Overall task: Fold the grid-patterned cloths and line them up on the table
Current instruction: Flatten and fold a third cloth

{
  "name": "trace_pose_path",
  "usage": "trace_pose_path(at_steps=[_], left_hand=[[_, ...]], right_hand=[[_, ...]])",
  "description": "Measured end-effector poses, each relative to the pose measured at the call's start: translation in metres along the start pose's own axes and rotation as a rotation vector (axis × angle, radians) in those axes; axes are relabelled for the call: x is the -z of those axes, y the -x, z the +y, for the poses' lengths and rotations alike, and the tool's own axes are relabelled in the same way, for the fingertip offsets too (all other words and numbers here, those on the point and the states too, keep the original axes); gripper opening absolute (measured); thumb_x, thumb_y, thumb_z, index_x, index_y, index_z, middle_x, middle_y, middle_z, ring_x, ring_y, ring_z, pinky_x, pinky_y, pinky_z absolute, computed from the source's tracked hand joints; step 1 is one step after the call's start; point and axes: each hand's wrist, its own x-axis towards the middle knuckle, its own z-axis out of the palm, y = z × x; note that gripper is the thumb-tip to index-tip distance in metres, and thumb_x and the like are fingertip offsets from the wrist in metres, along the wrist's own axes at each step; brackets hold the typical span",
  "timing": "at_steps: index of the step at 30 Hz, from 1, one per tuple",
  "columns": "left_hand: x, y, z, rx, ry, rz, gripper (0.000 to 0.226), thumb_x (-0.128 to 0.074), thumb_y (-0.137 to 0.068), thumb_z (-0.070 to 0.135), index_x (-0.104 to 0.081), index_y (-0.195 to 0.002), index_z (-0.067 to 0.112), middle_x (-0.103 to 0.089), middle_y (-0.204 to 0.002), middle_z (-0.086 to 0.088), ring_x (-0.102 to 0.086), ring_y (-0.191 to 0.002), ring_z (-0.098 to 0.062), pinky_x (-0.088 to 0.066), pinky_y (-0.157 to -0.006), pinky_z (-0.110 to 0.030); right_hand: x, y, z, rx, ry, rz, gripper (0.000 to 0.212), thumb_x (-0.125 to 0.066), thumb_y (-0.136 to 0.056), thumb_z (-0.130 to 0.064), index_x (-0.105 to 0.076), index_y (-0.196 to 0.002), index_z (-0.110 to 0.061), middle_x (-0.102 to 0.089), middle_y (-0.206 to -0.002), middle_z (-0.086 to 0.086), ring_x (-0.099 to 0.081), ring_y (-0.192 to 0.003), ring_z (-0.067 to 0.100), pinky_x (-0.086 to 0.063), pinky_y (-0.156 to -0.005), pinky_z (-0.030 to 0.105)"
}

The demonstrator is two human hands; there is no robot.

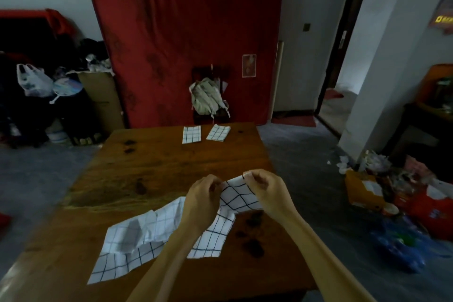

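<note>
Both hands pinch one grid cloth (239, 195) lifted at lower centre: left hand (204, 200), right hand (266, 191). Two folded cloths (191, 134) (218, 132) lie at the bench's (159, 167) far edge, unfolded cloths (137, 233) at lower left. Risk: corners slip, fold goes crooked, or lifted cloth drags the others.

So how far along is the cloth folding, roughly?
Two folded cloths already lie side by side at the table's far edge, the right one slightly askew. The left hand and right hand both pinch the top edge of a third cloth, just starting it. A crumpled unfolded cloth lies on the near side; it could be more than one. Under halfway, probably.
</note>
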Motion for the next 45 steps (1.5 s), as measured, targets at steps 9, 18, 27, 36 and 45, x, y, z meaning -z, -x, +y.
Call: trace_pose_path(at_steps=[9,18,27,36,45], left_hand=[[0.008,-0.039,0.026,-0.141,0.078,-0.039,0.016,-0.053,-0.095,0.030,-0.064,-0.099,0.020,-0.064,-0.079,0.011,-0.058,-0.066,-0.003,-0.041,-0.055,-0.016],[-0.007,-0.081,0.029,-0.037,0.087,0.088,0.014,-0.068,-0.085,0.013,-0.066,-0.079,0.025,-0.060,-0.069,0.020,-0.059,-0.069,0.004,-0.044,-0.061,-0.010],[-0.012,-0.131,0.035,-0.071,0.207,0.202,0.011,-0.058,-0.089,0.027,-0.066,-0.085,0.021,-0.064,-0.069,0.010,-0.061,-0.063,-0.010,-0.049,-0.051,-0.024],[-0.013,-0.165,0.034,-0.019,0.181,0.191,0.031,-0.061,-0.090,0.018,-0.048,-0.066,0.032,-0.053,-0.059,0.008,-0.043,-0.046,-0.010,-0.030,-0.041,-0.017],[-0.018,-0.178,0.001,0.078,0.290,0.174,0.009,-0.060,-0.090,0.016,-0.064,-0.082,0.016,-0.062,-0.069,0.008,-0.058,-0.063,-0.006,-0.044,-0.054,-0.012]], right_hand=[[0.002,-0.034,-0.022,0.092,0.008,0.015,0.007,-0.060,-0.093,-0.027,-0.067,-0.095,-0.029,-0.068,-0.090,-0.016,-0.062,-0.090,-0.005,-0.047,-0.077,0.008],[0.034,-0.079,-0.018,0.132,-0.085,0.134,0.006,-0.060,-0.093,-0.023,-0.065,-0.093,-0.022,-0.067,-0.082,-0.006,-0.064,-0.079,0.003,-0.050,-0.070,0.017],[0.064,-0.131,0.011,0.145,0.149,-0.112,0.008,-0.065,-0.089,-0.032,-0.066,-0.091,-0.025,-0.063,-0.079,-0.005,-0.056,-0.068,0.004,-0.050,-0.066,0.027],[0.078,-0.169,0.021,0.211,0.138,-0.096,0.011,-0.071,-0.085,-0.031,-0.070,-0.085,-0.020,-0.064,-0.069,-0.003,-0.056,-0.060,0.010,-0.046,-0.057,0.026],[0.078,-0.172,0.037,0.093,-0.040,0.040,0.007,-0.067,-0.087,-0.030,-0.070,-0.090,-0.024,-0.066,-0.076,-0.002,-0.060,-0.067,0.013,-0.049,-0.060,0.026]])
